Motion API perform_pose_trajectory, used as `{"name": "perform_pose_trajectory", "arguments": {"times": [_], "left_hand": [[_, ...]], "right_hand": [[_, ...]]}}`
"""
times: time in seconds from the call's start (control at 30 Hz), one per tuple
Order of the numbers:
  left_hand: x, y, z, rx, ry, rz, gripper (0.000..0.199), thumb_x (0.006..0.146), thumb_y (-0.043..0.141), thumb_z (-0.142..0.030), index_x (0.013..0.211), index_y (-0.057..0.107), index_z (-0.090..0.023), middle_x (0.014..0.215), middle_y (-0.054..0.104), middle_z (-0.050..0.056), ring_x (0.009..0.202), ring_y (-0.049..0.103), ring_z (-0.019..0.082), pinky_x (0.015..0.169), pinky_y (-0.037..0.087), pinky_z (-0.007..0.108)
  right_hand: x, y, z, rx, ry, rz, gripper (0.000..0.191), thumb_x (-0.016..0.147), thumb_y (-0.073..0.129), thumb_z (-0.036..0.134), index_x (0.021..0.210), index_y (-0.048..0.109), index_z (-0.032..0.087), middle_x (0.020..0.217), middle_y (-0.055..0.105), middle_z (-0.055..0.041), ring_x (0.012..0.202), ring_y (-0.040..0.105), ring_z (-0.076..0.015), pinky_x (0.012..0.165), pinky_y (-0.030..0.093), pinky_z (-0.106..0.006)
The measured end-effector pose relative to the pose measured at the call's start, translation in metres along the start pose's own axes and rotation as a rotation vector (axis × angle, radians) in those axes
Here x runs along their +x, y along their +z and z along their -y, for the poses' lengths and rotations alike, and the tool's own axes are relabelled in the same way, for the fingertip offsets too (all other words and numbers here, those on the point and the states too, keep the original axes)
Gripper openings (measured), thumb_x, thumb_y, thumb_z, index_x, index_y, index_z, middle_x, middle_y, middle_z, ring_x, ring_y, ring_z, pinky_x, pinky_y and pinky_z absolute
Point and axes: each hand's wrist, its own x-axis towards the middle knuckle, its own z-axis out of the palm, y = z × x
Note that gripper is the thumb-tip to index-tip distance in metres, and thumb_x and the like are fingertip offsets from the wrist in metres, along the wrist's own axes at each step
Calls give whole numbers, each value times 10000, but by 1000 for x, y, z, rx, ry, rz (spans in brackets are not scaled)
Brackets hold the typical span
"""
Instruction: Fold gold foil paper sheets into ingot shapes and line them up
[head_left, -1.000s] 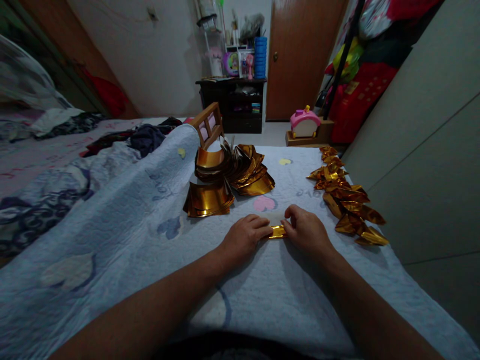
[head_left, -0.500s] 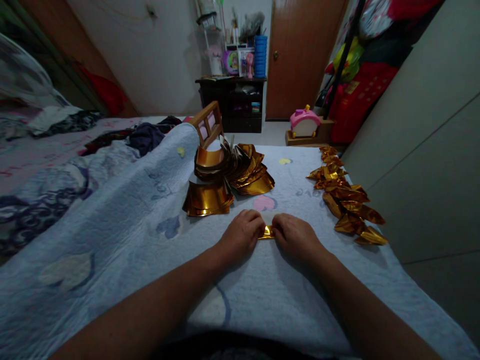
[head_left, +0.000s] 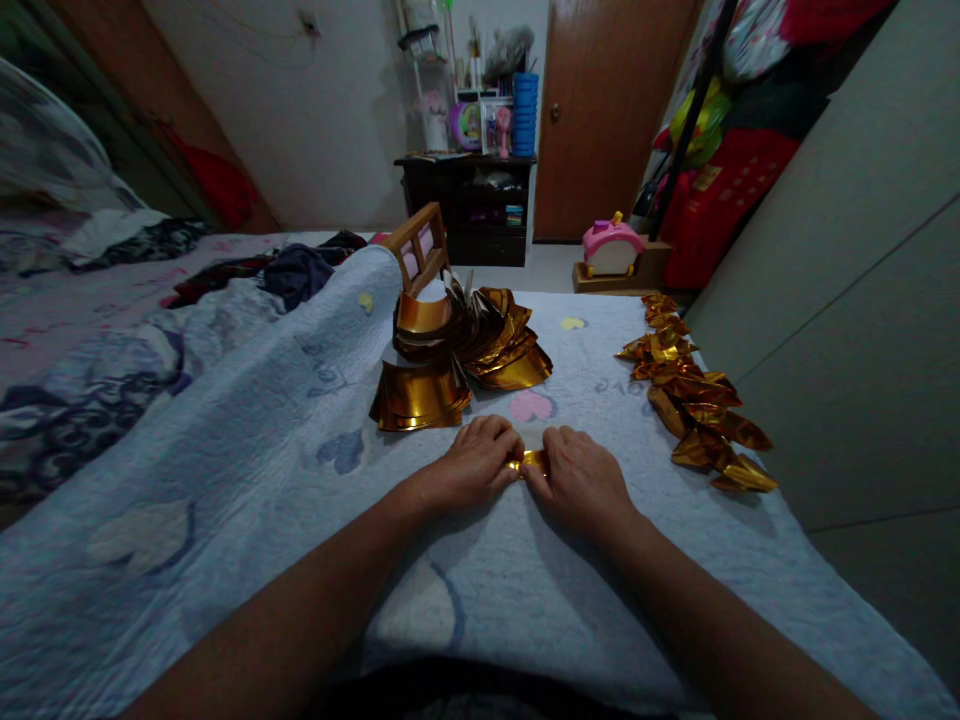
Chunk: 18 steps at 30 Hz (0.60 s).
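Note:
Between my hands lies a sheet of gold foil paper [head_left: 534, 460], partly folded into a narrow strip on the quilt. My left hand [head_left: 484, 458] is closed on its left end, fingers curled over it. My right hand [head_left: 581, 475] grips the right end, with the thumb pressed on the strip's near side. Fingers hide both ends of the paper. Just beyond my left hand, a fanned stack of gold foil sheets [head_left: 424, 395] spreads over the quilt. To the right of my right hand runs a row of folded gold foil pieces [head_left: 705, 415].
A light blue quilt [head_left: 300, 560] covers the surface under my hands. A wooden rail [head_left: 420, 250] rises behind the stack. Beyond stand a dark cabinet [head_left: 465, 215] and a pink toy case [head_left: 611, 245]. A pale panel [head_left: 862, 350] borders the right side.
My right thumb has shifted left along the foil strip toward my left hand, and the fingers of both hands lie flatter over it. The stack and the folded pieces stay put.

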Motion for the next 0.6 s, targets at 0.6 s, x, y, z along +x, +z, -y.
{"name": "perform_pose_trajectory", "arguments": {"times": [0.6], "left_hand": [[1, -3, -1, -12, -26, 46, 170, 908, 595, -243, 1078, 593, -232, 1163, 510, 57, 1124, 442, 249, 1016, 400, 417]], "right_hand": [[-1, -14, -38, 40, 79, 117, 386, 894, 596, 510, 1103, 562, 187, 1049, 592, -128, 914, 610, -293, 679, 373, -344]]}}
